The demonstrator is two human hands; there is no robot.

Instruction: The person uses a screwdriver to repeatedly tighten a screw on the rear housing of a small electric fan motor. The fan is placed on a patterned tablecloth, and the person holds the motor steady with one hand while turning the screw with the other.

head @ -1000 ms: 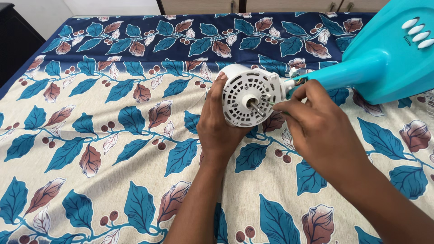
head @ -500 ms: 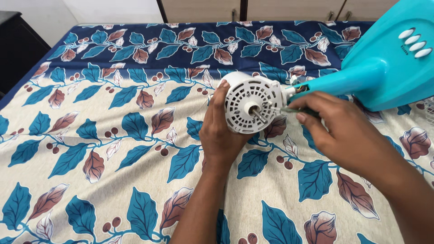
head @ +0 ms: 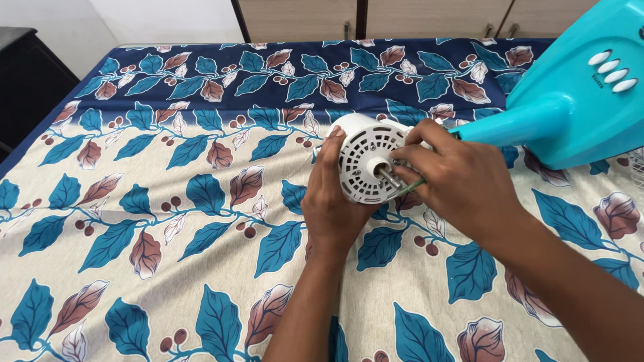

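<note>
Nearest the camera, both forearms are reaching up from the bottom edge, and they are sitting a little further right and higher in view than half a second ago, with the camera having shifted so that more of the bedsheet [head: 154, 221], cream with teal and brown leaves, is showing on the left.

The left hand [head: 333, 201] is lying palm down on the sheet with its wrist straight, fingers curving upward and pressing against the left side of the white fan motor housing [head: 367, 157], cupping it as before. The right hand [head: 456, 181] is coming in from the right with the wrist bent inward, its fingers bunching together at the front face of the housing, pinching a thin green tool [head: 410, 188] beside the metal shaft [head: 388, 177]; earlier these fingers were sitting slightly lower on the face.

The motor housing is resting on the bed near the middle of the view, vented face turned toward the camera, joined on its right to the turquoise fan stand [head: 570, 107], which is carrying a row of white buttons [head: 612, 67].

Beyond, the dark blue border of the sheet is meeting wooden cabinet doors [head: 416, 17].
</note>
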